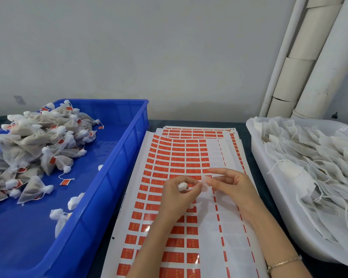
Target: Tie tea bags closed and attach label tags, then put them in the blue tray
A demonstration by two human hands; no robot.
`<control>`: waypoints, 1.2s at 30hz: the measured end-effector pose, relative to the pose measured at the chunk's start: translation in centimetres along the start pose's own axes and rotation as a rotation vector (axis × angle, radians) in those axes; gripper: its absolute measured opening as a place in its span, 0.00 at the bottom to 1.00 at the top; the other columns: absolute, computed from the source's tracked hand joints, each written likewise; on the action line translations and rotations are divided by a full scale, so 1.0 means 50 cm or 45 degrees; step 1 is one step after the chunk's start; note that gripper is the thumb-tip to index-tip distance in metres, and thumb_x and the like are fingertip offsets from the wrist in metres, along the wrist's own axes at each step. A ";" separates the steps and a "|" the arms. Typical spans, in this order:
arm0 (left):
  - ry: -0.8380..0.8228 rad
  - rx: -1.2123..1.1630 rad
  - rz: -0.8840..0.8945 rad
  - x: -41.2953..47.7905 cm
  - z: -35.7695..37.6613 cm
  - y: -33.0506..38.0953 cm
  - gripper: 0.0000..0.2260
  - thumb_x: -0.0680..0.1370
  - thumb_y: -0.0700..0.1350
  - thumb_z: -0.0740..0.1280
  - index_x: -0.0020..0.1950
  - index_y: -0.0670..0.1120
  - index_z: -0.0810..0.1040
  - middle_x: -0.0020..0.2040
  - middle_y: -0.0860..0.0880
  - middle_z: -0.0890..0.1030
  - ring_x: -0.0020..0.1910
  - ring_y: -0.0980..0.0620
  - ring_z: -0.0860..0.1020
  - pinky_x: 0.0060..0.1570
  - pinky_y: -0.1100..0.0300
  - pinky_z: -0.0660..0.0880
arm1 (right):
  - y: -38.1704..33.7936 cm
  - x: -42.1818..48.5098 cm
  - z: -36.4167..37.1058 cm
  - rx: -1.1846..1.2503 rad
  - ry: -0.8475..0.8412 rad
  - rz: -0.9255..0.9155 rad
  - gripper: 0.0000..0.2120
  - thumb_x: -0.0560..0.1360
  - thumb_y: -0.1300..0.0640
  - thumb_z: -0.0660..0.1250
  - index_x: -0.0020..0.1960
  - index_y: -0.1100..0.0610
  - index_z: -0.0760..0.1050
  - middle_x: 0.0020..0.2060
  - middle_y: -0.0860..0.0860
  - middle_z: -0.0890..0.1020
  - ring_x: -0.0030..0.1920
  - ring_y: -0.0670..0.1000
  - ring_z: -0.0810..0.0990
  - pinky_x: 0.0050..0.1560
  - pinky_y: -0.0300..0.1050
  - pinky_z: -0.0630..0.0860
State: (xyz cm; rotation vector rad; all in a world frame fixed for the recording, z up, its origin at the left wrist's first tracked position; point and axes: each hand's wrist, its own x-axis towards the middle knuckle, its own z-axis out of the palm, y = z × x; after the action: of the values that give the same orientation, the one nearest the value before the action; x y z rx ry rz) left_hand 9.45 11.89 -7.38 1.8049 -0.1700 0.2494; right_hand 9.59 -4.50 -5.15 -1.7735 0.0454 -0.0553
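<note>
Hidden: the left hand is curled tight around a tea bag. Only the bag's bunched white top shows; its body is covered by the fingers.
Hard to make out: the right hand pinches a pale scrap between thumb and forefinger, just beside the bag. It is too blurred to tell whether it is a tag or backing, and no string can be made out.
Cut off: the blue tray runs off the left and bottom edges, as does its heap of tagged bags. The white tub of flat bags runs off the right edge.
Edges: the label sheets lie between tray and tub, under both hands, touching the tray's wall.
Open room: the tray's near right floor is mostly bare blue. A dark table strip separates the sheets from the tub.
</note>
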 end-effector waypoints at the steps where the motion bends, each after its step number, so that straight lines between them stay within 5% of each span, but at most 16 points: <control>1: 0.006 -0.014 0.002 0.000 -0.001 0.001 0.06 0.74 0.46 0.73 0.39 0.57 0.81 0.37 0.64 0.82 0.42 0.61 0.80 0.35 0.73 0.74 | -0.001 -0.001 0.000 0.001 -0.016 -0.004 0.13 0.68 0.49 0.75 0.51 0.42 0.79 0.40 0.35 0.84 0.42 0.36 0.82 0.38 0.31 0.73; 9: 0.094 -0.040 -0.050 0.003 -0.001 0.000 0.05 0.73 0.46 0.73 0.39 0.55 0.82 0.37 0.61 0.82 0.42 0.61 0.80 0.34 0.74 0.74 | -0.006 -0.002 0.001 0.097 -0.100 0.012 0.17 0.71 0.37 0.65 0.56 0.44 0.76 0.41 0.39 0.85 0.43 0.43 0.84 0.43 0.37 0.78; 12: 0.130 -0.050 -0.068 0.004 -0.001 0.000 0.04 0.72 0.47 0.74 0.39 0.55 0.82 0.36 0.60 0.81 0.42 0.61 0.80 0.34 0.75 0.73 | -0.004 0.000 0.001 0.033 -0.088 -0.019 0.17 0.67 0.39 0.69 0.53 0.45 0.78 0.41 0.39 0.85 0.43 0.42 0.84 0.45 0.37 0.79; 15: 0.125 -0.064 -0.056 0.006 -0.002 -0.002 0.04 0.72 0.46 0.74 0.39 0.54 0.82 0.36 0.59 0.81 0.41 0.60 0.80 0.35 0.74 0.74 | 0.005 0.002 0.009 -0.132 -0.076 -0.063 0.10 0.67 0.47 0.75 0.47 0.44 0.80 0.39 0.36 0.83 0.43 0.38 0.82 0.37 0.28 0.75; 21: 0.119 -0.024 -0.052 0.007 -0.001 -0.005 0.05 0.72 0.47 0.74 0.39 0.56 0.81 0.35 0.61 0.81 0.42 0.62 0.79 0.35 0.75 0.73 | 0.016 0.008 0.010 -0.178 -0.027 -0.086 0.02 0.71 0.52 0.73 0.43 0.44 0.81 0.35 0.35 0.83 0.38 0.39 0.82 0.33 0.27 0.73; 30: 0.030 -0.042 -0.004 0.004 -0.001 0.000 0.07 0.74 0.45 0.72 0.38 0.57 0.80 0.37 0.64 0.81 0.43 0.62 0.80 0.37 0.74 0.74 | 0.017 0.009 0.012 -0.127 -0.019 -0.146 0.05 0.74 0.49 0.69 0.49 0.45 0.79 0.39 0.38 0.84 0.41 0.41 0.83 0.42 0.34 0.80; 33: 0.013 -0.044 0.015 0.005 -0.002 0.000 0.06 0.74 0.46 0.72 0.40 0.57 0.80 0.38 0.63 0.81 0.43 0.60 0.80 0.38 0.73 0.75 | 0.001 0.004 0.014 -0.016 -0.077 -0.213 0.14 0.68 0.43 0.70 0.53 0.43 0.77 0.44 0.30 0.81 0.47 0.35 0.81 0.39 0.28 0.76; 36: -0.010 -0.036 0.028 0.004 -0.002 0.001 0.06 0.74 0.47 0.72 0.40 0.58 0.80 0.38 0.64 0.81 0.43 0.61 0.80 0.39 0.73 0.75 | 0.003 0.004 0.016 -0.102 -0.065 -0.269 0.11 0.68 0.47 0.73 0.50 0.41 0.78 0.43 0.34 0.83 0.47 0.37 0.81 0.39 0.26 0.75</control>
State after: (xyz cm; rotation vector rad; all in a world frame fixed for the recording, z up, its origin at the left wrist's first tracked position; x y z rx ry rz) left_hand 9.64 11.96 -7.24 1.7772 -0.1975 0.2544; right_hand 9.82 -3.76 -5.48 -1.8533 -0.1791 -0.1626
